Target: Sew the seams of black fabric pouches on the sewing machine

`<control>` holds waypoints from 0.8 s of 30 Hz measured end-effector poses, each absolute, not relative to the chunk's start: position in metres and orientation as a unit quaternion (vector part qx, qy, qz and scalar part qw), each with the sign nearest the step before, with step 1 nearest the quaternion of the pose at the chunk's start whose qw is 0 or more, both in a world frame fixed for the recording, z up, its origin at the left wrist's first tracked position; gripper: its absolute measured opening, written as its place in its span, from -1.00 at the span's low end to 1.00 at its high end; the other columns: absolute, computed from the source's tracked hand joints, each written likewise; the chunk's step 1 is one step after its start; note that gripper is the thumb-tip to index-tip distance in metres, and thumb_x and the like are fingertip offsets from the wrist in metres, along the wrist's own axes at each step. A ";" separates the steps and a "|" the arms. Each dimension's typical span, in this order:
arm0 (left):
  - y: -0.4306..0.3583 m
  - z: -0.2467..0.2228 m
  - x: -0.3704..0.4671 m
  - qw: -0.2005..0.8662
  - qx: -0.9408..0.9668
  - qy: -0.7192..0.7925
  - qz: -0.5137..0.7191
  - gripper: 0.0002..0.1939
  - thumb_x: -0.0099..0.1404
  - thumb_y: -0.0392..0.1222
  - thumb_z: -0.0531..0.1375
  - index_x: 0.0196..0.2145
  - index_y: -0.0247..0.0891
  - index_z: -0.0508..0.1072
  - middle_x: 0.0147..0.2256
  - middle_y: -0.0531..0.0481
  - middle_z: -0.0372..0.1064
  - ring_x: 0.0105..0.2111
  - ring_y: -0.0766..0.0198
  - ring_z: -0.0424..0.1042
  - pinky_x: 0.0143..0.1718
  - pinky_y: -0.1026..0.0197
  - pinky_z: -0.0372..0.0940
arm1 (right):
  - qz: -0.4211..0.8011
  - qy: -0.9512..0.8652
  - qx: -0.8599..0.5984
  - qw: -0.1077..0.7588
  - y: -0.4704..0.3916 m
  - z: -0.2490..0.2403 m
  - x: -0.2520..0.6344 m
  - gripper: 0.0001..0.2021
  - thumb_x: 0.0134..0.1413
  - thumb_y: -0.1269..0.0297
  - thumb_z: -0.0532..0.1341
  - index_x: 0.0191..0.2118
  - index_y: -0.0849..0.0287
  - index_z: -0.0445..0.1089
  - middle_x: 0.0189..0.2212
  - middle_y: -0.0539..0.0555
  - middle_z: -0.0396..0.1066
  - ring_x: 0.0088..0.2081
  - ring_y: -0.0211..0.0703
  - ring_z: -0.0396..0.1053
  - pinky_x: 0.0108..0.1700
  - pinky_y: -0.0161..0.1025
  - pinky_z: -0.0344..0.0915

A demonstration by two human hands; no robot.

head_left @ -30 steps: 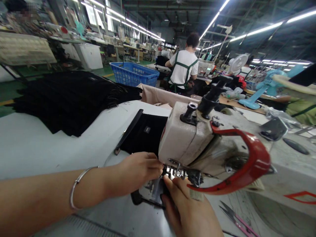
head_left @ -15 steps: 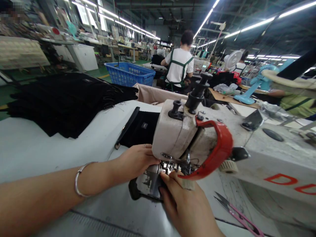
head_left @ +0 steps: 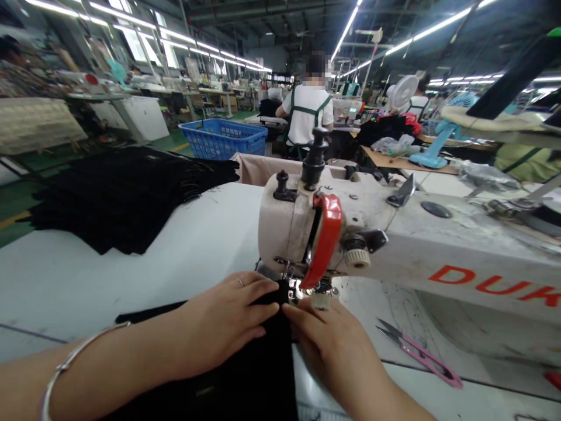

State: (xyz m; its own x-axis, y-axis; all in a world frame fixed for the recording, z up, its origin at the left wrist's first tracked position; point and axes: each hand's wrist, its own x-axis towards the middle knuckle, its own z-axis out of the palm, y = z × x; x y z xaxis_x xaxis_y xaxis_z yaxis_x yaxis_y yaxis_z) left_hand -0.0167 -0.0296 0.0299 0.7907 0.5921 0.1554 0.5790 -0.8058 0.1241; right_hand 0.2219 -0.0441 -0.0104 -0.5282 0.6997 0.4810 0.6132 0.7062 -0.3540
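Observation:
A piece of black fabric [head_left: 245, 374] with a small label lies in front of the sewing machine [head_left: 284, 234], its far edge at the presser foot [head_left: 294, 290]. My left hand [head_left: 228, 321] is closed on the fabric's upper part, fingers pressed together close to the foot. On the other side, my right hand [head_left: 337, 339] pinches the fabric's right edge beside the needle area; its thumb is mostly hidden. A red guard [head_left: 326, 240] curves down over the needle area and hides part of it. Pink-handled thread snips [head_left: 423, 354] lie to the right of my right hand.
A pile of black fabric pieces [head_left: 127, 193] is stacked at the left of the white table [head_left: 197, 240]. Behind stand a blue plastic basket [head_left: 223, 137] and a co-worker [head_left: 309, 114] facing away. A blue fan [head_left: 433, 149] is at the back right.
The black fabric has moved from behind the machine head to the front, under my left hand. Both hands stay near the needle area. The camera view has shifted.

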 end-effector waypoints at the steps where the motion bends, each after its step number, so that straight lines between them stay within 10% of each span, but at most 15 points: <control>1: -0.032 0.025 -0.017 0.047 0.948 0.303 0.084 -0.66 0.42 -0.26 0.13 0.12 -0.24 0.43 0.17 -0.14 0.36 0.20 0.06 0.31 0.25 -0.05 0.23 | 0.065 -0.876 -0.365 0.310 -0.045 -0.010 0.222 -0.76 0.27 0.50 0.16 -0.03 0.17 0.48 -0.22 0.10 0.51 -0.21 -0.05 0.43 -0.17 -0.11 0.43; 15: 0.014 0.018 -0.035 0.122 0.965 0.209 0.097 -0.59 0.46 -0.29 0.09 0.24 -0.28 0.31 0.24 -0.18 0.30 0.28 0.14 0.22 0.32 -0.04 0.11 | 0.058 -0.880 -0.368 0.295 -0.054 -0.012 0.215 -0.74 0.21 0.54 0.18 -0.05 0.17 0.50 -0.28 0.05 0.49 -0.31 -0.11 0.38 -0.28 -0.17 0.34; 24: -0.090 0.037 -0.022 0.079 0.956 0.270 0.088 -0.44 0.41 -0.11 0.19 0.30 -0.24 0.22 0.23 -0.11 0.32 0.22 0.08 0.31 0.27 0.07 0.23 | 0.332 -0.888 -0.266 0.173 -0.059 0.031 0.237 -0.72 -0.19 0.67 0.16 -0.56 0.10 0.42 -0.50 -0.19 0.42 -0.38 -0.39 0.38 -0.24 -0.41 0.28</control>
State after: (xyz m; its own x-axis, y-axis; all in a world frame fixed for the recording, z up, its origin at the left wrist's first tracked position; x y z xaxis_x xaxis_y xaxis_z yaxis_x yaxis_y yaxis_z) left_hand -0.0223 -0.0901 0.0370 0.8384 0.5303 0.1258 0.5026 -0.8416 0.1977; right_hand 0.2371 -0.0592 0.0313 -0.7990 0.5870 0.1307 0.3577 0.6386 -0.6814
